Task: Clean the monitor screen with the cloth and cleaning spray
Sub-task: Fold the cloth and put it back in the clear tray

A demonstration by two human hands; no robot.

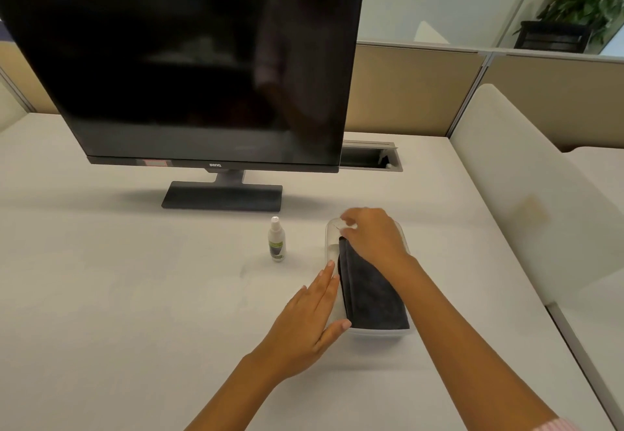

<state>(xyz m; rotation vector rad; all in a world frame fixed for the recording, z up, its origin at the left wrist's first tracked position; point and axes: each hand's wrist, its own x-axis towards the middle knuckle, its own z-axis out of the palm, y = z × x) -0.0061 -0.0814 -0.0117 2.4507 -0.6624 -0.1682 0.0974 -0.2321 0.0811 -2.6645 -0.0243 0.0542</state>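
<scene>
A black monitor (189, 69) stands on its base at the back of the white desk, its screen dark. In front of the base a small white spray bottle (276, 239) stands upright. To its right a dark grey folded cloth (371, 292) lies in a clear plastic container (332, 228). My right hand (373, 236) hovers over the container's far end, fingers curled at the cloth's far edge. My left hand (312, 316) lies flat against the container's left side, fingers straight, thumb touching the near rim.
A white desk (135, 295) spreads wide to the left and front. A cable slot (369, 157) opens behind the monitor's right corner. Beige partitions and a white divider (526, 194) bound the back and right. Plants stand beyond.
</scene>
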